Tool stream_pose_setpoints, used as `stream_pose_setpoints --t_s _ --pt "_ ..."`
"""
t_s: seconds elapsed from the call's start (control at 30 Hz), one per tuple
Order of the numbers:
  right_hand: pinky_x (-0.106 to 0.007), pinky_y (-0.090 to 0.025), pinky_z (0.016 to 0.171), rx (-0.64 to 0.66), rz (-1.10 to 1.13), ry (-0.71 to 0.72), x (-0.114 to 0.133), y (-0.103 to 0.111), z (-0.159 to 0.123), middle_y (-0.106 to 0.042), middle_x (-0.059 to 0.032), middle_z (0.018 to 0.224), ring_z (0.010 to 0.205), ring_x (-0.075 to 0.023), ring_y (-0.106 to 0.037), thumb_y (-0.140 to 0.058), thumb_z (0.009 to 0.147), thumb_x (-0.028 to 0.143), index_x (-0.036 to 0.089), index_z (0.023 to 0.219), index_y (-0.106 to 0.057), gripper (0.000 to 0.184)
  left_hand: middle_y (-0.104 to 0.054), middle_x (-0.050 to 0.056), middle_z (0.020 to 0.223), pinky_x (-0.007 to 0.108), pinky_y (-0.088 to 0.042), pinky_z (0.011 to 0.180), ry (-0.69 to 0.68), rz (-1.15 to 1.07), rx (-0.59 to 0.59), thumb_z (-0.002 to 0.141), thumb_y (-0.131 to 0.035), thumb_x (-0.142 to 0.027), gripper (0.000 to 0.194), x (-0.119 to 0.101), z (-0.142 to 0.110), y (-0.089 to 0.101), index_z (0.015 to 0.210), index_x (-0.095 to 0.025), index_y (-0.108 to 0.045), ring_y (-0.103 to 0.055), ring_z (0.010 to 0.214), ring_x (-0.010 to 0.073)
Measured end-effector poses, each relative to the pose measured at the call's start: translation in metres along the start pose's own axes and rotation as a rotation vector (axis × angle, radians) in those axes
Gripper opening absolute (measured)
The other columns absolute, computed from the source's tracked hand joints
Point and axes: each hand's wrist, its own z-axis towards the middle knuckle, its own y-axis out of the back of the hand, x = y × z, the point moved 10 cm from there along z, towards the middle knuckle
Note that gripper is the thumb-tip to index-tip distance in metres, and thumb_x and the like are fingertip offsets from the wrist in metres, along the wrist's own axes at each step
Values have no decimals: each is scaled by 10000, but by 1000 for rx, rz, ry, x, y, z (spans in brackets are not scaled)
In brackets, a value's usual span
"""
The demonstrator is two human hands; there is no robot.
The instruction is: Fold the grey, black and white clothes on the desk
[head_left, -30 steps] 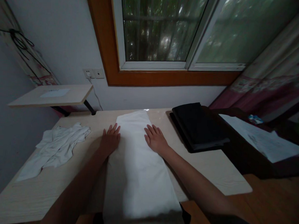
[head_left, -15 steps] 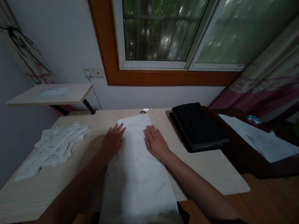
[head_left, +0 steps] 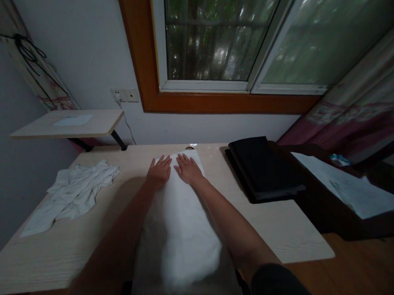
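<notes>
A long piece of white cloth (head_left: 180,217) stretches over the table from near its back edge to its front, close to my body. My left hand (head_left: 159,171) lies flat on the far end of the cloth, fingers spread and pointing away from me. Beside it, my right hand (head_left: 187,168) rests flat on the same end, its fingers also apart. Only a narrow strip of cloth shows between the two hands. The cloth's near end runs out of view at the bottom.
A crumpled white garment (head_left: 79,189) lies on the left of the pale wooden table (head_left: 298,232). Behind it stands a small raised shelf (head_left: 99,122) with a paper on top. Black folded fabric (head_left: 262,168) is at the right. Beyond are a white sheet (head_left: 343,184) and a window (head_left: 218,43).
Both hands have moved inward and slightly farther from me along the cloth, the right one more. They are now close together near its far end.
</notes>
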Motion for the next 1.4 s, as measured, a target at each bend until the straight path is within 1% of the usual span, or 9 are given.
stream_pose_setpoints --t_s 0.17,0.4,0.53,0.6,0.67,0.8,0.9,1.0,1.4 --pt "-569 -171 1263 21 -43 -84 -36 6 -6 -226 -105 1697 1576 -283 -210 -282 1075 535 186 1605 -350 638 -329 13 1671 653 -232 1227 112 -23 37 1054 -269 -367 544 38 -9 1 1582 -315 -391 -279 1555 306" --pt "-542 -129 1275 24 -81 -293 -126 21 -46 -225 -80 1705 1583 -283 -178 -221 1083 518 174 1615 -320 641 -338 39 1668 635 -201 1242 249 -8 56 1061 -249 -380 568 74 -29 3 1614 -277 -326 -259 1562 308" --pt "-518 -160 1270 -21 -36 -394 -146 35 -66 -289 -126 1683 1572 -283 -217 -231 1086 468 124 1571 -392 616 -264 88 1691 652 -224 1229 363 -4 -9 1057 -244 -345 572 84 -41 16 1598 -197 -358 -288 1550 320" --pt "-540 -207 1250 -56 12 -455 -139 41 -72 -323 -159 1664 1560 -299 -254 -225 1088 435 106 1547 -420 598 -244 102 1696 643 -261 1217 397 -20 -57 1059 -238 -332 571 74 -45 26 1602 -188 -344 -287 1551 317" --pt "-549 -247 1233 -102 42 -451 -115 45 -74 -335 -178 1655 1550 -305 -280 -234 1087 404 102 1545 -416 578 -241 97 1698 628 -258 1223 338 -17 -101 1063 -238 -319 563 48 -45 36 1603 -198 -338 -253 1565 306" --pt "-482 -243 1252 -131 29 -149 -24 40 -71 -338 -162 1657 1552 -270 -279 -287 1083 363 101 1552 -418 552 -297 84 1682 634 -185 1251 41 7 -58 1056 -305 -302 535 -31 -48 37 1573 -199 -396 -260 1563 300" --pt "-471 -242 1261 -91 -1 16 23 25 -75 -360 -152 1646 1549 -263 -292 -328 1081 384 109 1539 -456 549 -361 91 1655 643 -198 1244 -13 31 -12 1052 -344 -342 509 -55 -57 28 1530 -217 -467 -295 1549 311" --pt "-491 -246 1262 -68 -20 30 27 17 -79 -364 -157 1639 1545 -266 -304 -338 1079 439 114 1547 -450 580 -369 108 1650 640 -220 1236 17 66 -2 1059 -323 -381 525 -48 -64 24 1538 -210 -455 -311 1543 308" --pt "-532 -242 1256 4 -98 -82 -37 29 -97 -238 -128 1687 1565 -273 -251 -281 1089 469 135 1590 -371 609 -320 130 1670 677 -284 1189 202 135 62 1055 -264 -357 568 29 -81 23 1576 -174 -397 -239 1564 347"
